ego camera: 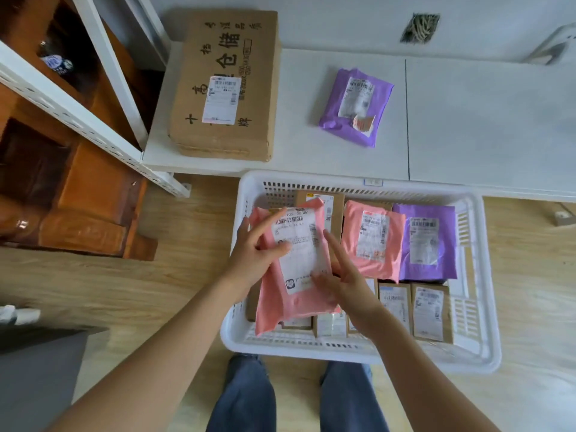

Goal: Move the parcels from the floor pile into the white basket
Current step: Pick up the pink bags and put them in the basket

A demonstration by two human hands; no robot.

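Currently both hands grasp pink mailer [296, 266] over white basket [486, 344]: left hand [252, 254] pinches left edge, right hand [346, 282] fingers clamp lower right. Advice: lay flat, label up, into left gap beside second pink mailer [372, 241]; release after contact.

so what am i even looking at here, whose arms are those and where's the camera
There is one picture, from a camera worn on a person's head, looking down, so the arms and the jeans at the bottom are the wearer's own. No machine is involved. The left hand and right hand together hold a pink parcel over a white basket on the wooden floor. The basket already holds another pink mailer, a purple mailer and small cardboard boxes. Behind it, on a low white platform, lie a large cardboard box and a second purple parcel.
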